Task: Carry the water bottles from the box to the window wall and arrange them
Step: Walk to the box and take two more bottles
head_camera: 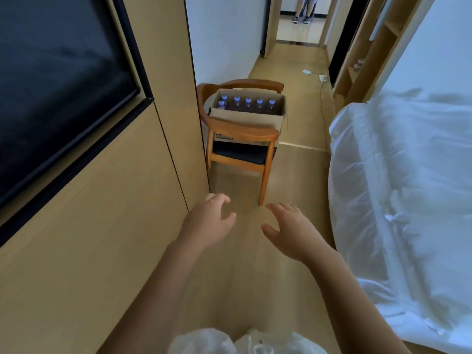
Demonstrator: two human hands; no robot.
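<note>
An open cardboard box (245,118) stands on the seat of a wooden armchair (255,135) ahead of me. Several clear water bottles (247,104) with blue caps stand upright in a row along the box's far side. My left hand (210,221) and my right hand (288,229) are stretched forward over the wooden floor, well short of the chair. The fingers of both hands are loosely spread and hold nothing.
A wood-panelled wall with a dark screen (58,80) runs along my left. A bed with white bedding (403,190) fills the right. A cable and plug (320,77) lie on the floor beyond the chair. A person's legs (302,11) show in the far doorway.
</note>
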